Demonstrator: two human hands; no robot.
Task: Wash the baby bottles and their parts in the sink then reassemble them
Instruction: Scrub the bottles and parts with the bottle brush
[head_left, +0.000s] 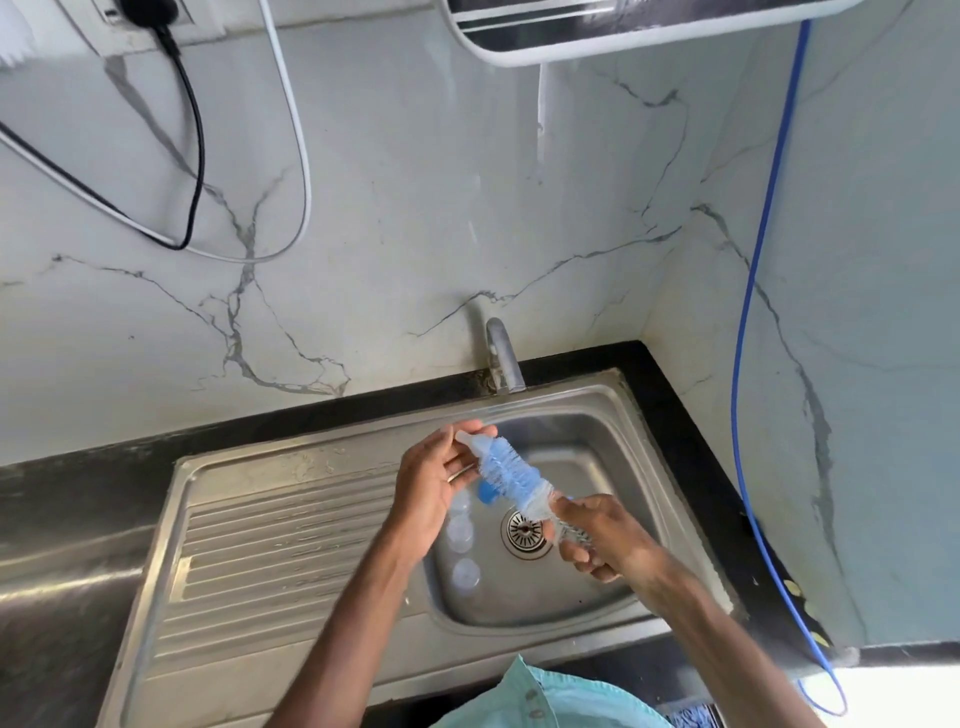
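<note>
Over the sink (582, 402), the left hand (439, 488) pinches a clear teat (466, 439) on the brush (511, 479) tip; the right hand (597, 538) grips the brush stem; wet, the teat seems soft, light, slippery; hold its base.

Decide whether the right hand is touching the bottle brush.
Touching. The head view shows the right hand gripping the bottle brush by its handle end, while the left hand holds a teat.
</note>
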